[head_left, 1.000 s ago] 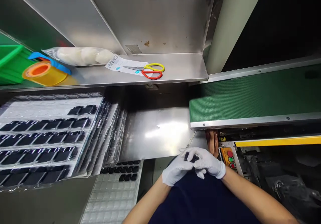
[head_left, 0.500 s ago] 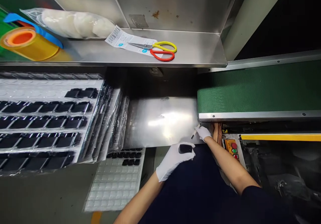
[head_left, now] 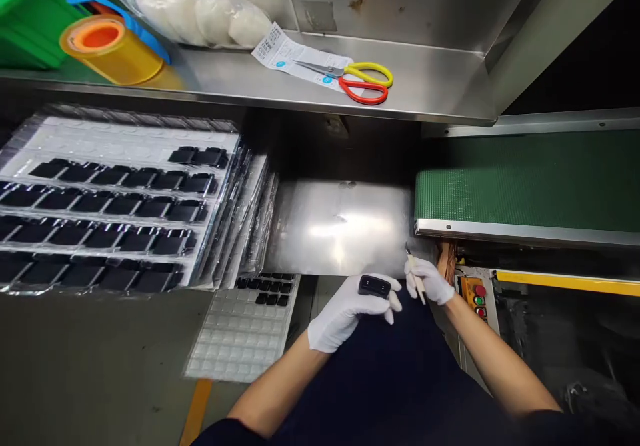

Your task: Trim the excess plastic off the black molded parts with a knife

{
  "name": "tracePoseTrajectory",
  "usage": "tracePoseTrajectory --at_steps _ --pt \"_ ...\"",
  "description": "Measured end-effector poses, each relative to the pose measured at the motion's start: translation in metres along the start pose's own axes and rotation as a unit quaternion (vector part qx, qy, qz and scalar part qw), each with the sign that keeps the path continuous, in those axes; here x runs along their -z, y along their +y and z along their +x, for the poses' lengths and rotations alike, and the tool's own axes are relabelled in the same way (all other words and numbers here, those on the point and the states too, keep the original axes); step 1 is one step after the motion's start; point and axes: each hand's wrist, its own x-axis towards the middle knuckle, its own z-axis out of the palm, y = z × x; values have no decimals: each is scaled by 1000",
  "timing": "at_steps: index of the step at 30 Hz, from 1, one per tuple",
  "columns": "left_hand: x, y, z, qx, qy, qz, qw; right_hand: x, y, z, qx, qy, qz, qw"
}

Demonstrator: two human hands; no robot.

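Casing (head_left: 375, 286) of glossy black rests in the grasp of a white-gloved left hand (head_left: 350, 309) near the steel worktable's (head_left: 315, 246) front edge; the right hand (head_left: 431, 281) pinches a pale-handled, dark-tipped tool (head_left: 419, 290) nearby.

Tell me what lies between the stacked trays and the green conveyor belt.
In the head view, a metal surface with bright glare on it lies between the stacked trays and the green conveyor belt.
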Motion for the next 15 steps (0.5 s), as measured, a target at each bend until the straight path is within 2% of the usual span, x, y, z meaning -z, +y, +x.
tracePoseTrajectory --at_steps 3,5,6,8,10,13,15 --pt "-6 9 -5 12 -27 -1 1000 -15 -34 -29 -7 -9 -10 1000" --pt "-11 15 -7 38 -44 8 998 -27 -70 -47 14 -23 -141 990" --pt "-13 17 -7 53 -52 15 997 -33 -90 -54 51 -30 -240 969" --pt "-19 22 -8 82 -68 32 994 -46 -127 -65 132 -26 -441 888" --pt "-23 26 -8 113 -86 49 989 -59 -155 -70 197 -2 -601 775" --pt "-28 29 -9 170 -109 67 977 -73 -180 -73 256 24 -747 613" --pt "-30 31 -10 201 -117 74 970 -79 -189 -72 275 14 -796 539"
